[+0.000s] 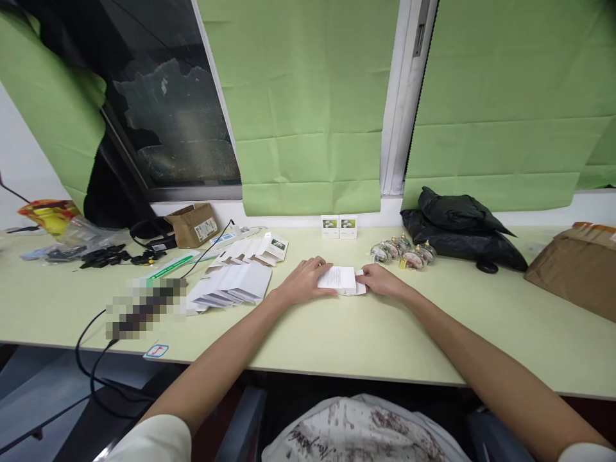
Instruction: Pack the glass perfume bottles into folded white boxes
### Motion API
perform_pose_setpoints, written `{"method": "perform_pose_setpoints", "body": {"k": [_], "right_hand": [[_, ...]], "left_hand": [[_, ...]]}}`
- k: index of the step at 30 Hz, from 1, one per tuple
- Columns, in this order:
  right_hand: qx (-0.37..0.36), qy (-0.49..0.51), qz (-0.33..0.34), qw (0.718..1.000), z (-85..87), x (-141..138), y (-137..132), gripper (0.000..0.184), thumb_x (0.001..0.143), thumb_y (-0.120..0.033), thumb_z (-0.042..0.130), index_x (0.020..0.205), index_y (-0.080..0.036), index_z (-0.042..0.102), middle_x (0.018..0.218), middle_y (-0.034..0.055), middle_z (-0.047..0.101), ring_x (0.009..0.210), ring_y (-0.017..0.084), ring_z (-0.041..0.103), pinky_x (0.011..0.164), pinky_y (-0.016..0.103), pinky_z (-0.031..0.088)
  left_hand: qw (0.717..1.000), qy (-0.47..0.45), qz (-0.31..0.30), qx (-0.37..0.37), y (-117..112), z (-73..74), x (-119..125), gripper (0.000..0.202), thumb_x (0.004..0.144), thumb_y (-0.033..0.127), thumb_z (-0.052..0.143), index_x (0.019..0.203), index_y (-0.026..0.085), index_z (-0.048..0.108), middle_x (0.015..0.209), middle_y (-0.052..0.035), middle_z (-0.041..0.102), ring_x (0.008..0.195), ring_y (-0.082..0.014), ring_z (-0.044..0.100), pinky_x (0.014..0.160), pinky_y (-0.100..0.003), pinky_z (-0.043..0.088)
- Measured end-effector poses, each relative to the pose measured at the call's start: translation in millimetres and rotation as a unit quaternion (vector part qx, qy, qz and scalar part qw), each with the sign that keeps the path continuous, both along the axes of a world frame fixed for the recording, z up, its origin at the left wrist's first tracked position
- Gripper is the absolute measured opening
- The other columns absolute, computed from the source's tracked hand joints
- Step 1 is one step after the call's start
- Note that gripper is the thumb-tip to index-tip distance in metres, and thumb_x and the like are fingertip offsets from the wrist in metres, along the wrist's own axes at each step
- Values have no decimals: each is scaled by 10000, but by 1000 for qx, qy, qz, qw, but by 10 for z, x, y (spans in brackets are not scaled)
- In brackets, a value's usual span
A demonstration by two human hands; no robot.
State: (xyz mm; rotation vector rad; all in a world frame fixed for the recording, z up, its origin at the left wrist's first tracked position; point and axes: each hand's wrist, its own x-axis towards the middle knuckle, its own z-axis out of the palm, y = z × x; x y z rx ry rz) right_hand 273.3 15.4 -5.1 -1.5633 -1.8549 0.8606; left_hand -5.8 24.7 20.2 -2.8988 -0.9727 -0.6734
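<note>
Between my two hands, low over the middle of the table, is a small white box [337, 278] with fine print on its upper face. My left hand [307, 281] grips its left end, thumb on the near side and fingers over the far side. At the right end, my right hand [381, 281] pinches the white end flap [360, 282], which sticks out from the box. What lies inside the box is hidden.
Two finished-looking white boxes [339, 226] stand upright by the wall. Flat white cartons [235, 282] fan out at left. Wrapped round ornaments [403, 251], black plastic bags [462, 231] and a cardboard box [577, 269] sit right. A cable [91, 366] hangs over the left edge.
</note>
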Motion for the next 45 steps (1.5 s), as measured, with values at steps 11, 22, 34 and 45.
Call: {"method": "perform_pose_setpoints", "body": {"k": [11,22,34,45], "right_hand": [[-43,-96,-72,992,56,364,46,222,841,-257,582,641,-204,502,394,-20,492,372,122,428,445,242,270],[97,-138,-162,972,41,382,75,132,857,-271,642,749,-206,602,618,67,628,619,222,613,582,297,391],[99,161,65,980,165,-381,-390,376,999,-611,519,1067,-247,581,706,-33,609,569,137,518,518,258,369],[5,402,72,913,160,-462,-355,523,845,-663,731,1088,-251,519,837,-33,616,537,111,556,404,253,492]], "left_hand": [[995,11,99,-29,133,115,-345,710,861,803,576,1331,277,659,1236,-123,620,1057,-313,661,981,-439,487],[835,-434,236,-244,199,163,-214,828,930,861,300,1231,182,668,1155,-166,735,1101,-340,688,935,-455,548],[678,-476,-76,-555,-149,91,159,572,934,583,689,1339,185,623,1391,-157,673,1284,-320,648,1139,-497,498],[649,-510,-60,-562,-168,55,221,473,920,383,772,1323,166,652,1375,-142,690,1180,-248,710,1011,-349,606]]}}
